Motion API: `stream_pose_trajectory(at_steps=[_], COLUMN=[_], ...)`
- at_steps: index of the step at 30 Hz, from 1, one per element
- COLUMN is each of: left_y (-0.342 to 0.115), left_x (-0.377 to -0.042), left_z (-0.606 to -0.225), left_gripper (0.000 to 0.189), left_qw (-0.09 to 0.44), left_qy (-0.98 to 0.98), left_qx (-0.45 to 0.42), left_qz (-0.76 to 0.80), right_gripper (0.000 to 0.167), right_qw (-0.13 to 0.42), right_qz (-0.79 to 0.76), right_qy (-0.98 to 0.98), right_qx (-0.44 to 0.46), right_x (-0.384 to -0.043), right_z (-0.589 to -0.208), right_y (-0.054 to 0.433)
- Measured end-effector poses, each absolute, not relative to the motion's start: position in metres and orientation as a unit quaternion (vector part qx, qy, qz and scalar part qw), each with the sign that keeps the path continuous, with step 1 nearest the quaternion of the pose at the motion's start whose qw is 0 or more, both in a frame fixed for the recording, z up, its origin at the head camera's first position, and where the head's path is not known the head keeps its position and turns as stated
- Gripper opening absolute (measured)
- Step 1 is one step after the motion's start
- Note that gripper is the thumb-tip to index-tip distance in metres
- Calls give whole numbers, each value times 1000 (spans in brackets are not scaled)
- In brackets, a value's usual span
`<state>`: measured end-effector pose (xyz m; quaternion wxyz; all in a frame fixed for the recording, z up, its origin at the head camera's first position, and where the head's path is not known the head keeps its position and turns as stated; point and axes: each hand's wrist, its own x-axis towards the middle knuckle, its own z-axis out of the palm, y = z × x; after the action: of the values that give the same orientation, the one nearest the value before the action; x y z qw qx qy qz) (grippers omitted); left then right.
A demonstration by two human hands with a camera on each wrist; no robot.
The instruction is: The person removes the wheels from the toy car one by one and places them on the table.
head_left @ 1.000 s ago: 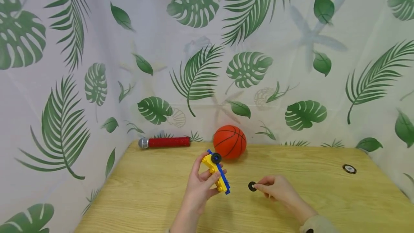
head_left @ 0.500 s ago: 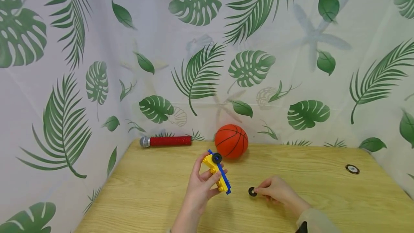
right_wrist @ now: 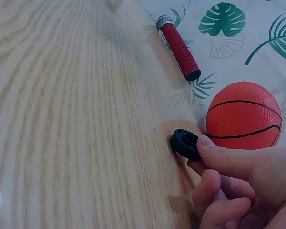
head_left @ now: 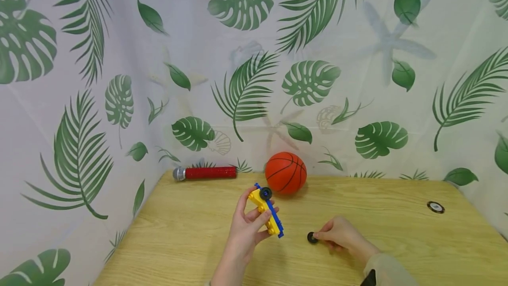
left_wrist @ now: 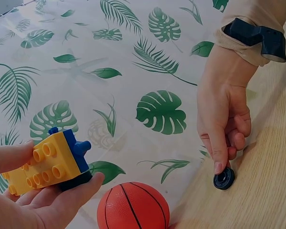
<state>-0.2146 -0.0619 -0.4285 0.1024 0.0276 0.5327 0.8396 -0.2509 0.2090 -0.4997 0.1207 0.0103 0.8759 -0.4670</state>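
My left hand (head_left: 248, 226) holds a yellow and blue toy car (head_left: 267, 215) up over the table, fingers and thumb on its sides. A black wheel is fitted near the car's upper end in the head view. The left wrist view shows the car's yellow studs and a bare blue axle peg (left_wrist: 83, 147). Between thumb and fingertips, my right hand (head_left: 343, 235) pinches a small black toy wheel (head_left: 312, 238), low over the table and right of the car. In the right wrist view the loose wheel (right_wrist: 185, 144) is tilted, its hollow hub showing.
An orange basketball (head_left: 286, 172) sits at the back of the wooden table (head_left: 178, 242), just behind the car. To its left lies a red microphone (head_left: 210, 172) with a silver head. A black and white disc (head_left: 435, 207) lies at the right. Leaf-printed cloth hangs behind.
My right hand has lowered the wheel slightly toward me, and the wheel has turned a little in its pinch. The left hand and the car stay nearly still. The head view shifts slightly.
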Motion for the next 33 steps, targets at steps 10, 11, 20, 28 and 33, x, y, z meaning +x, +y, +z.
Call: stream_pose_trajectory(at_steps=[10,11,20,28,33], left_y=[-62,-62,-61,-62,-63], left_x=[-214,-214,-215,-214,-214], left_z=[-429,-429,-432,-434,-433], left_gripper=[68,67,67,67,68], left_qw=[97,97,101,104,107], left_qy=[536,536,534,532,534], left_qx=[31,32,36,40,41], left_qz=[838,838,839,839,838], right_gripper=[16,15,17,21,26], right_qw=[105,105,103,94,106], right_qz=[-454,-454,-480,-506,-520], right_qy=[883,883,869,855,845], right_qx=[57,60,62,63,62], right_x=[-252,-252,-251,-251,-250], right_z=[-500,-501,-503,-497,-482], right_y=[206,206,209,214,217])
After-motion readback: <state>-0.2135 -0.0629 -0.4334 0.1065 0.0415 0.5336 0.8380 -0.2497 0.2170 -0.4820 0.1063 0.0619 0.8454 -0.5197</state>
